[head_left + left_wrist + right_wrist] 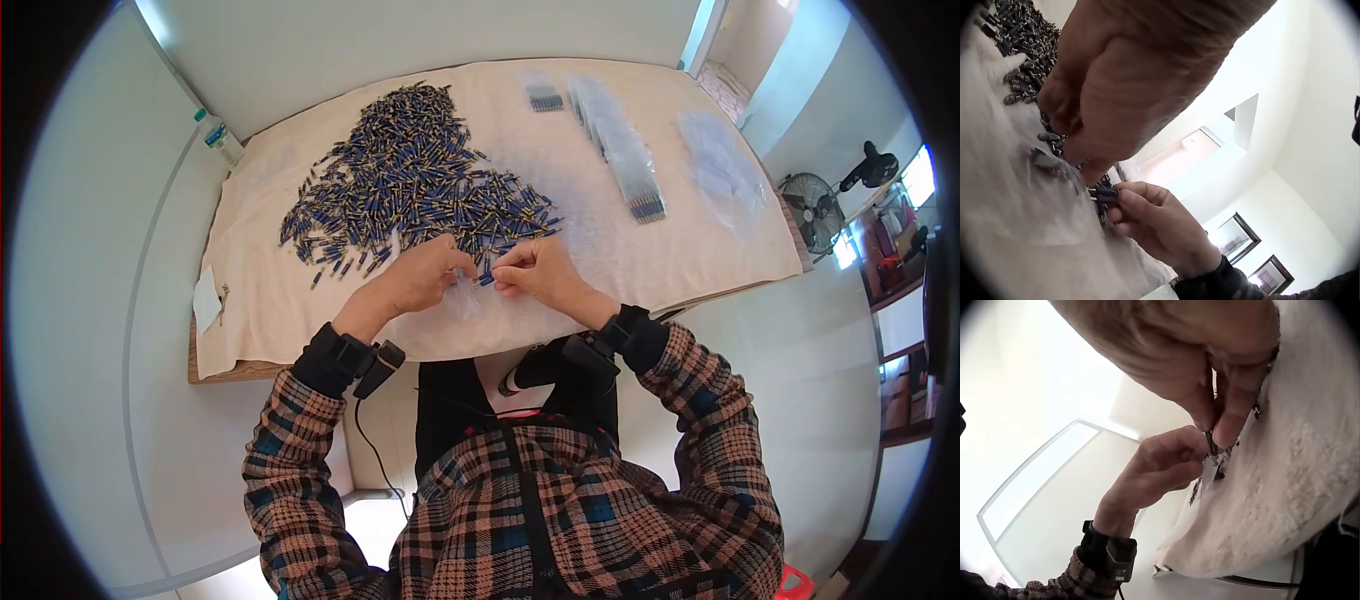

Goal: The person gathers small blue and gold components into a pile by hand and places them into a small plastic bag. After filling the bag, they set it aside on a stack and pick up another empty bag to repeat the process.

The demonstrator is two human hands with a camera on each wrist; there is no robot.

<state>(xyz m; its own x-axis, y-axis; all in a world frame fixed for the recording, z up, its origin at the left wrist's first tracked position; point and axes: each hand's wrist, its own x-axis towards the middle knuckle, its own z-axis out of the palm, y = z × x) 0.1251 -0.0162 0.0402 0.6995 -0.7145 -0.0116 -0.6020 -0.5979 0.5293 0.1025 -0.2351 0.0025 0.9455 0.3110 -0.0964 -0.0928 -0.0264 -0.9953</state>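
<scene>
In the head view a large pile of small dark blue pieces with brass-coloured ends [400, 180] covers the cloth's left and middle. At its near edge the left hand [425, 275] pinches a clear plastic bag [464, 300], which hangs below the fingers. Beside it, the right hand [545, 278] pinches blue pieces [486, 279] between thumb and fingers, near the bag. The left wrist view shows two or so dark pieces [1107, 195] in the right hand [1163, 228]. The right wrist view has the fingertips of both hands close together around a dark piece [1211, 442].
Filled flat bags [620, 150] lie overlapped in a row at the back right, a small bag [542, 92] beside them. Clear bags [715, 165] lie farther right. A bottle [218, 138] stands at the left edge, and a white tag [207, 300] lies at the near left.
</scene>
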